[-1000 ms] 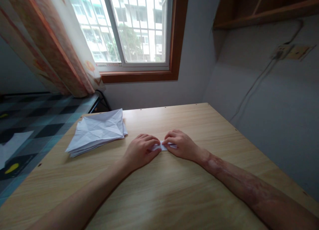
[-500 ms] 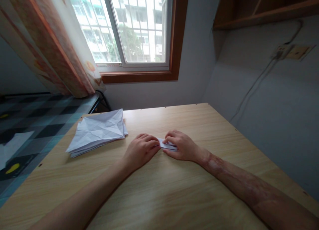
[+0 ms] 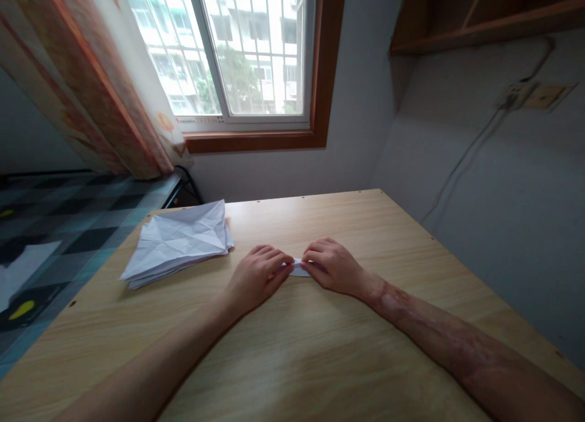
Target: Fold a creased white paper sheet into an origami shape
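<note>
A small folded piece of white paper (image 3: 300, 271) lies low over the middle of the table (image 3: 283, 349), mostly covered by my fingers. My left hand (image 3: 261, 270) pinches its left end between thumb and fingertips. On the other side my right hand (image 3: 333, 265) grips the right end, thumb below and fingers curled over the top. Between the two hands a narrow raised strip of the paper shows, with a flat part on the near side. How the paper is folded under the fingers is hidden.
A stack of creased white paper sheets (image 3: 183, 234) lies at the table's left. Further left is a bed with a checked cover (image 3: 105, 224) and a loose sheet (image 3: 31, 263). Behind are a window (image 3: 260, 56) and curtain (image 3: 86, 75); a cord (image 3: 466, 160) hangs along the right wall.
The fingers of my right hand have closed onto the paper's far edge. A strip there now stands raised between both hands, and the paper's near part shows more. The stack has not moved.
</note>
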`<action>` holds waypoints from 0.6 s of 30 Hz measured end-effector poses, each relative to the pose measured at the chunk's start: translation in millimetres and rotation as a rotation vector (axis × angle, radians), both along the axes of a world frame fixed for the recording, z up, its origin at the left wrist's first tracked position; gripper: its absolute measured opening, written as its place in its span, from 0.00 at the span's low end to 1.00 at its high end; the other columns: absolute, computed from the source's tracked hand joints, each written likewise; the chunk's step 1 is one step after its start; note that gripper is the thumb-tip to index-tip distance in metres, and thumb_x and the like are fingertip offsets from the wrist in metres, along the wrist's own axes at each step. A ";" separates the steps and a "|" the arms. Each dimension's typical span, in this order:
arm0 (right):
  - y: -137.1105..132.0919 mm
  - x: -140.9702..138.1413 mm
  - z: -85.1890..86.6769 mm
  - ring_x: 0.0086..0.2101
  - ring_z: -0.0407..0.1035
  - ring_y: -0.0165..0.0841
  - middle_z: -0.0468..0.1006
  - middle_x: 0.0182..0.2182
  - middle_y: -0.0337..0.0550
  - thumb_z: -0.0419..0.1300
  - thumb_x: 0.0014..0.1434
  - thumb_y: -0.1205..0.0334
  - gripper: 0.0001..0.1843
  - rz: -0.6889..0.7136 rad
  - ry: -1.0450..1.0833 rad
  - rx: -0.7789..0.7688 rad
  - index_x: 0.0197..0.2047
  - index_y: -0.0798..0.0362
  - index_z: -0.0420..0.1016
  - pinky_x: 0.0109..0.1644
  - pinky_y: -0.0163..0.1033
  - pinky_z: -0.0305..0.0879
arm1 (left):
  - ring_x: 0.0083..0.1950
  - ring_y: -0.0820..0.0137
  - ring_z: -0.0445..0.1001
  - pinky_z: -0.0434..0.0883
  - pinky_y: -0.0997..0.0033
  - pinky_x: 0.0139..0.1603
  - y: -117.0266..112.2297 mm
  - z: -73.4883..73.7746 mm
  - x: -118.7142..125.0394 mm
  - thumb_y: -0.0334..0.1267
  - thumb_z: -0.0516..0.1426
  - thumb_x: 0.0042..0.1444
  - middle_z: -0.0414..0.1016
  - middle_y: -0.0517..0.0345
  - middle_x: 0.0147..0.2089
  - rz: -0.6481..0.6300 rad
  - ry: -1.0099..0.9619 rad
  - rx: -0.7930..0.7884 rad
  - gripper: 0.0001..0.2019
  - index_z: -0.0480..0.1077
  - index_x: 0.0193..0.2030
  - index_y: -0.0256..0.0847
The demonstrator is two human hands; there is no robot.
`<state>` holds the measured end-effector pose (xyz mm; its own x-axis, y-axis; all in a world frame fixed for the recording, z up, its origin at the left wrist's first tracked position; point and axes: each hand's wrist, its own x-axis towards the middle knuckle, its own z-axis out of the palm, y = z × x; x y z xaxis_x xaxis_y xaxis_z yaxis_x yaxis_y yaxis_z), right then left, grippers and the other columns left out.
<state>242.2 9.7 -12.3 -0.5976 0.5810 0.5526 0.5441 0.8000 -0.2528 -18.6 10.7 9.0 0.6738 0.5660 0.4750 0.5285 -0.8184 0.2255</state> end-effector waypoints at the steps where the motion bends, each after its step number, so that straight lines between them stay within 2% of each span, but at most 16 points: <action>1: -0.2 -0.3 0.2 0.44 0.78 0.40 0.85 0.41 0.45 0.63 0.76 0.61 0.07 -0.001 0.014 -0.010 0.42 0.49 0.79 0.56 0.48 0.70 | 0.45 0.63 0.82 0.74 0.58 0.53 0.2 0.3 -0.1 0.40 0.57 0.76 0.87 0.55 0.44 -0.001 0.001 -0.008 0.09 0.79 0.48 0.45; 6: -1.2 -0.9 0.4 0.48 0.79 0.42 0.87 0.47 0.46 0.66 0.71 0.65 0.04 0.005 0.049 -0.047 0.42 0.48 0.76 0.59 0.50 0.72 | 0.48 0.61 0.82 0.75 0.58 0.54 2.9 -0.6 -1.6 0.38 0.56 0.75 0.86 0.53 0.47 0.009 -0.001 -0.045 0.10 0.81 0.48 0.46; 12: -1.1 0.4 0.5 0.46 0.80 0.41 0.87 0.44 0.45 0.66 0.70 0.67 0.05 0.040 0.098 -0.069 0.44 0.47 0.74 0.58 0.48 0.72 | 0.53 0.60 0.83 0.77 0.57 0.57 5.3 -3.1 -4.1 0.41 0.60 0.72 0.84 0.50 0.55 0.057 -0.144 -0.146 0.07 0.80 0.48 0.45; 18: -0.9 -0.1 0.5 0.42 0.79 0.40 0.86 0.40 0.43 0.64 0.72 0.66 0.04 0.069 0.101 -0.044 0.47 0.48 0.79 0.54 0.46 0.72 | 0.44 0.63 0.82 0.77 0.64 0.47 7.5 -3.8 -6.0 0.44 0.65 0.68 0.85 0.55 0.44 0.088 -0.183 -0.273 0.08 0.78 0.47 0.44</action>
